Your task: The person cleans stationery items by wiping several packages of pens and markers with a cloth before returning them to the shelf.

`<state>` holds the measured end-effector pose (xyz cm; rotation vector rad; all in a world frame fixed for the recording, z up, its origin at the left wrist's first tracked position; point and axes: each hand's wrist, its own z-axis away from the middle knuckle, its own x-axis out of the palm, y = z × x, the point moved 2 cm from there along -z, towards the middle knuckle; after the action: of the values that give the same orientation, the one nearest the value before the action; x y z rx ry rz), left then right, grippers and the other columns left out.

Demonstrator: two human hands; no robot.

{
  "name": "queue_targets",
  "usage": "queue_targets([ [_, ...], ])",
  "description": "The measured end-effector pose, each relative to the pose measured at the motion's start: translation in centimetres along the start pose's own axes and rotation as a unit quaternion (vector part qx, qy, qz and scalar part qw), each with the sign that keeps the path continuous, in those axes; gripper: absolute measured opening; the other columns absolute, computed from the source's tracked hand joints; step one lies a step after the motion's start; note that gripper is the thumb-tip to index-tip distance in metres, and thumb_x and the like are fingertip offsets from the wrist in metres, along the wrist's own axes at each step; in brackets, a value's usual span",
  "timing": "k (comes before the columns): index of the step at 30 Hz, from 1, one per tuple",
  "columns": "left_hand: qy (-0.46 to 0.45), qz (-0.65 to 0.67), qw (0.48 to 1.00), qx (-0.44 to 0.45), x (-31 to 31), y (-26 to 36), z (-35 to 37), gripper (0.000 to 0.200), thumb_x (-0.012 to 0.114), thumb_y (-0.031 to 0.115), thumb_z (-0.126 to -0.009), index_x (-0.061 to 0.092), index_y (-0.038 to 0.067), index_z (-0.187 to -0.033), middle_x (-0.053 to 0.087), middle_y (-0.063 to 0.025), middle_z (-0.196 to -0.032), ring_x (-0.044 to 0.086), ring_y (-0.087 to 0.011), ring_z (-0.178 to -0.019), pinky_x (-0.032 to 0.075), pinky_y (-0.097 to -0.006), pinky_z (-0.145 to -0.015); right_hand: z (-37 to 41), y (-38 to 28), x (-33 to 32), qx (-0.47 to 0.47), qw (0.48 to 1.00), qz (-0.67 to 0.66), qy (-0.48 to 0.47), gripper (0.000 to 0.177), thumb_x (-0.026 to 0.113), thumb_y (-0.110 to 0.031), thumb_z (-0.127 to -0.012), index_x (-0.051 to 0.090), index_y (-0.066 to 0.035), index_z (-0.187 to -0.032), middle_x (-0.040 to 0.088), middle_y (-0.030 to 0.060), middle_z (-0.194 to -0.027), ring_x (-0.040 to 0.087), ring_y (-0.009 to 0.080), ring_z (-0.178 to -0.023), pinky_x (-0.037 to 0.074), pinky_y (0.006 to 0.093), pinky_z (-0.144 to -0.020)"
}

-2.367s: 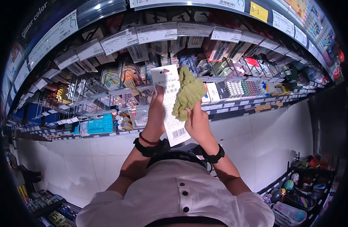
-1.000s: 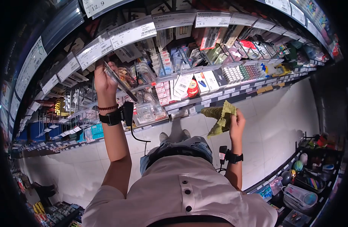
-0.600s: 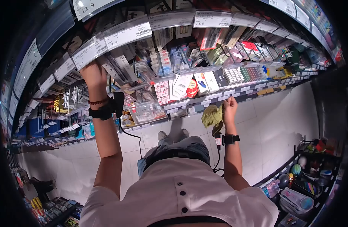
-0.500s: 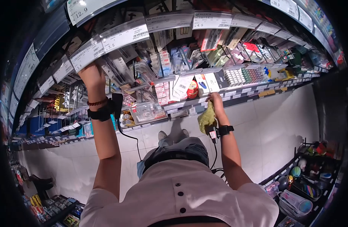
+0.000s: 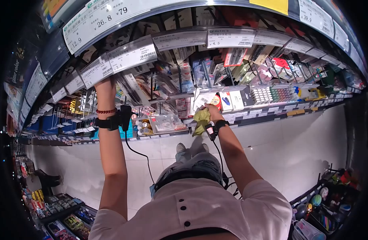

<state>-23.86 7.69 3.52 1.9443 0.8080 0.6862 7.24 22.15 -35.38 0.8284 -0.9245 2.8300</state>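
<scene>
My left hand (image 5: 106, 89) reaches in under a price label strip (image 5: 99, 72) among hanging packets; its fingers are hidden there. Lower down, my right hand (image 5: 212, 111) is closed on a yellow-green cloth (image 5: 201, 120) that hangs from it, in front of the bottom shelf. Just behind the right fingers stand a white card packet (image 5: 204, 99) and a round red item (image 5: 216, 102). A flat clear case (image 5: 166, 123) lies between the two arms on that shelf.
Hanging packs fill the hooks above, behind price labels (image 5: 231, 39). Rows of small white items (image 5: 262, 96) stand on the right of the bottom shelf. Pale floor tiles (image 5: 272, 148) lie below. Another display with goods (image 5: 316, 200) is at the lower right. Cables run from both wrists.
My right hand has moved left along the shelf front with the cloth, toward the white card packet. My left hand remains under the label strip, and the view has shifted slightly.
</scene>
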Motion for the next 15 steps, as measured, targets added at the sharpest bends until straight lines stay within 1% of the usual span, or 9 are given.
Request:
queue_targets([
  [1,0.04,0.152,0.982,-0.103,1.7,1.4,1.0,0.021,0.052,0.007,-0.084,0.05,0.001,-0.103,0.053,-0.008,-0.096,0.053,-0.0182,-0.088,0.045,-0.0292,-0.075,-0.2,-0.2,-0.3,-0.018,1.0,-0.002,-0.006,0.015,0.051,-0.016,-0.085,0.051,-0.001,-0.088,0.055,0.0086,-0.072,0.056,0.022,-0.063,0.05,0.0362,-0.061],
  [2,0.06,0.089,0.991,-0.076,2.2,1.8,1.4,0.026,0.053,0.007,-0.083,0.048,0.0,-0.107,0.053,-0.0086,-0.099,0.052,-0.0191,-0.09,0.042,-0.0293,-0.08,0.3,-0.6,-0.3,-0.037,0.999,-0.004,-0.011,0.015,0.052,-0.016,-0.085,0.051,-0.001,-0.088,0.055,0.0086,-0.072,0.056,0.0218,-0.063,0.05,0.0358,-0.061],
  [3,0.04,-0.053,0.998,0.02,1.7,1.2,1.0,0.026,0.053,0.007,-0.083,0.048,0.0,-0.107,0.054,-0.0088,-0.1,0.052,-0.0187,-0.09,0.042,-0.029,-0.08,1.5,-1.2,0.1,-0.055,0.998,-0.005,-0.014,0.014,0.052,-0.015,-0.085,0.051,-0.001,-0.088,0.055,0.0086,-0.072,0.056,0.0216,-0.063,0.049,0.0353,-0.061],
  [4,0.02,-0.192,0.974,0.115,0.5,-0.3,0.6,0.025,0.053,0.007,-0.082,0.049,0.0,-0.106,0.054,-0.0089,-0.101,0.052,-0.0183,-0.089,0.042,-0.0287,-0.08,2.7,-1.9,0.3,-0.057,0.998,-0.003,0.002,0.012,0.053,-0.012,-0.084,0.051,0.0,-0.086,0.056,0.0084,-0.071,0.056,0.0207,-0.062,0.049,0.0338,-0.06],
  [7,0.015,-0.257,0.948,0.185,1.5,0.2,1.4,0.022,0.054,0.003,-0.08,0.053,-0.003,-0.101,0.055,-0.0099,-0.1,0.052,-0.017,-0.088,0.041,-0.0279,-0.079,5.3,-3.1,0.1,-0.078,0.997,-0.001,-0.008,0.012,0.055,-0.012,-0.083,0.052,0.0,-0.085,0.056,0.008,-0.069,0.056,0.02,-0.061,0.049,0.0336,-0.059],
  [9,0.052,-0.043,0.991,0.118,3.0,0.7,1.9,0.02,0.054,0.002,-0.079,0.054,-0.004,-0.098,0.056,-0.01,-0.098,0.052,-0.0168,-0.087,0.041,-0.0281,-0.078,7.3,-3.7,-0.4,-0.083,0.996,0.024,-0.007,0.013,0.055,-0.013,-0.083,0.054,0.0,-0.084,0.056,0.0071,-0.068,0.055,0.0179,-0.06,0.049,0.0313,-0.057],
  [10,0.066,-0.075,0.986,0.132,3.2,0.8,2.0,0.021,0.054,0.003,-0.08,0.053,-0.005,-0.099,0.056,-0.0096,-0.097,0.051,-0.0165,-0.087,0.041,-0.0283,-0.078,8.6,-4.1,-0.7,-0.075,0.997,0.033,-0.011,0.014,0.056,-0.013,-0.083,0.054,0.0,-0.084,0.056,0.0068,-0.068,0.055,0.0174,-0.059,0.049,0.0305,-0.057],
  [14,0.093,0.035,0.994,0.044,2.8,-1.1,1.5,0.02,0.052,0.005,-0.084,0.049,0.002,-0.104,0.053,-0.0066,-0.101,0.052,-0.014,-0.091,0.045,-0.0269,-0.077,13.3,-4.8,-2.5,-0.048,0.994,0.083,-0.046,0.017,0.057,-0.015,-0.082,0.055,0.002,-0.083,0.055,0.0063,-0.068,0.054,0.0153,-0.059,0.047,0.0263,-0.056],
  [15,0.083,0.015,0.994,0.065,2.9,-0.9,1.4,0.021,0.052,0.005,-0.085,0.048,0.002,-0.105,0.053,-0.0067,-0.102,0.052,-0.0142,-0.091,0.045,-0.027,-0.077,14.7,-5.0,-2.8,-0.043,0.994,0.093,-0.048,0.017,0.058,-0.013,-0.081,0.055,0.003,-0.082,0.055,0.0075,-0.068,0.054,0.0156,-0.06,0.046,0.0259,-0.055],
])
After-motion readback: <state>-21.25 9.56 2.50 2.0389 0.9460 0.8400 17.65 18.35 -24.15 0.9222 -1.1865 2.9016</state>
